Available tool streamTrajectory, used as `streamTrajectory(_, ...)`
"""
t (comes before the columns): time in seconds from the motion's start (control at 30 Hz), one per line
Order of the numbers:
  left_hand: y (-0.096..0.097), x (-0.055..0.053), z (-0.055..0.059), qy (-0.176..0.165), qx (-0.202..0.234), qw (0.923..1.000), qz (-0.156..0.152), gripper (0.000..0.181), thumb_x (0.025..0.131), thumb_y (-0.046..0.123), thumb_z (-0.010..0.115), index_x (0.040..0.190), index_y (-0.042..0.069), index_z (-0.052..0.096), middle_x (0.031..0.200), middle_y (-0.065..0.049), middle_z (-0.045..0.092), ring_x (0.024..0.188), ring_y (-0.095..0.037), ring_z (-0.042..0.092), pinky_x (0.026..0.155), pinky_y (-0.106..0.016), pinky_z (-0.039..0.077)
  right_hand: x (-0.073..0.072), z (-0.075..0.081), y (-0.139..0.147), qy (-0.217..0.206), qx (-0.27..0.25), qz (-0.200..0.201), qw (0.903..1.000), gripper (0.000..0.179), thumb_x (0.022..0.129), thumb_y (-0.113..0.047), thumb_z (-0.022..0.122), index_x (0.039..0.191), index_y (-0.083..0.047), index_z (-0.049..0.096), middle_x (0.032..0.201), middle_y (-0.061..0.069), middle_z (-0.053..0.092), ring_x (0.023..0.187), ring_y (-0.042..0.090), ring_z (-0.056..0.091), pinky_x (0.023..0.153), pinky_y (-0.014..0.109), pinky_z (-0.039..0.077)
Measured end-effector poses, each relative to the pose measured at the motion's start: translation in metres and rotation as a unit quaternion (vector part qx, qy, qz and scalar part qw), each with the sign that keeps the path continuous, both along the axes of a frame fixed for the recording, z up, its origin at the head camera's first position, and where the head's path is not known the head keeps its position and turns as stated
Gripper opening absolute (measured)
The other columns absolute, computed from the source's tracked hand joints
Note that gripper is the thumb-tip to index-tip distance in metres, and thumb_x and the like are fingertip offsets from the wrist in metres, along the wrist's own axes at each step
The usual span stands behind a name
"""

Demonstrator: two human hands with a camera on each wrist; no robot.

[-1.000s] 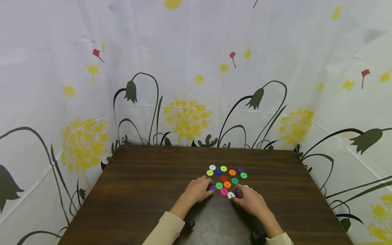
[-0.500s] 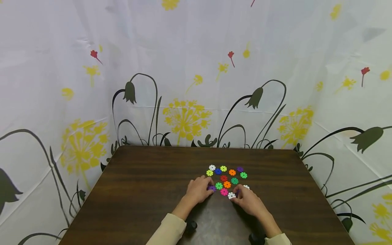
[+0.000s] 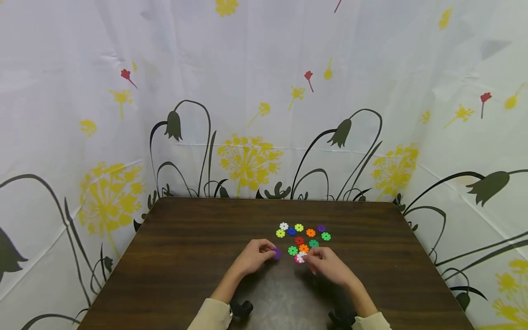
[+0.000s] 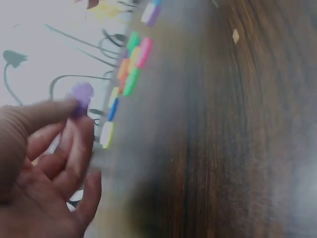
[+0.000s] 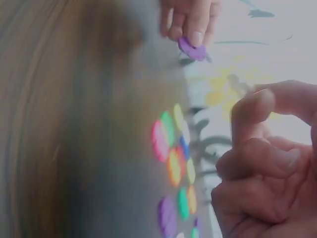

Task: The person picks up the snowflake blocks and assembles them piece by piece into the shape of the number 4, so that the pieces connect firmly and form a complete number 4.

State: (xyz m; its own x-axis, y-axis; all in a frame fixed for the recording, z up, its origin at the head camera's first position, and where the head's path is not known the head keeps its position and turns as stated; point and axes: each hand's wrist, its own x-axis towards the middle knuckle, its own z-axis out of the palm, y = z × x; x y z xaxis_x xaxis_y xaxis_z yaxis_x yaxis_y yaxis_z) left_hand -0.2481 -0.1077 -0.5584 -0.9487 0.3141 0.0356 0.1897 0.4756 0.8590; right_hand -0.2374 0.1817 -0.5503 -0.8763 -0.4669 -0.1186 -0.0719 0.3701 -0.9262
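Note:
My left hand pinches a purple notched plastic disc between thumb and fingers, held up off the table in the left wrist view. A white notched disc is pinched between thumb and forefinger of my right hand; it is blurred in the right wrist view. In the head view this white disc overlaps a pink disc lying on the table. The two held discs are apart, facing each other. Another purple disc on the table is hidden behind my right hand in the head view.
Beyond my hands, several loose discs lie on the brown wooden table, among them green, orange, red and blue ones. A white flower-printed curtain hangs behind and on both sides.
My left hand has picked up the purple disc and moved left with it. My right hand has lifted the white disc and carried it slightly left, over the pink one.

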Motion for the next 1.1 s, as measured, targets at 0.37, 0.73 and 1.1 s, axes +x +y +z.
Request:
streamTrajectory(0.37,-0.01,0.033,0.038,0.01,0.146,0.9892,0.016,0.017,0.105,0.024,0.072,0.113,0.008,0.073,0.097,-0.01,0.078,0.084,-0.022,0.072,0.077,-0.033,0.06,0.011,0.045,-0.038,-0.072,-0.155,-0.027,0.9849,0.044,0.114,-0.033,0.052,0.092,0.004,0.06,0.063,-0.003,0.055,0.055,0.011,0.043,0.051,0.02,0.032)
streamTrajectory(0.73,-0.006,0.044,0.056,0.055,0.125,0.9905,0.008,0.012,0.106,0.022,0.071,0.112,0.012,0.072,0.106,-0.016,0.076,0.082,-0.013,0.064,0.072,-0.022,0.052,0.025,0.062,-0.058,-0.037,-0.162,-0.059,0.9844,0.037,0.113,-0.028,0.055,0.083,-0.006,0.061,0.059,0.0,0.049,0.052,0.01,0.043,0.05,0.021,0.031)
streamTrajectory(1.1,-0.005,0.043,0.059,0.09,0.11,0.9895,0.026,0.008,0.104,0.021,0.074,0.108,0.015,0.074,0.098,-0.003,0.076,0.084,-0.01,0.063,0.071,-0.025,0.052,0.022,0.061,-0.067,-0.022,-0.141,-0.08,0.9866,0.042,0.111,-0.027,0.058,0.087,0.008,0.059,0.059,0.002,0.05,0.052,0.013,0.045,0.05,0.02,0.033)
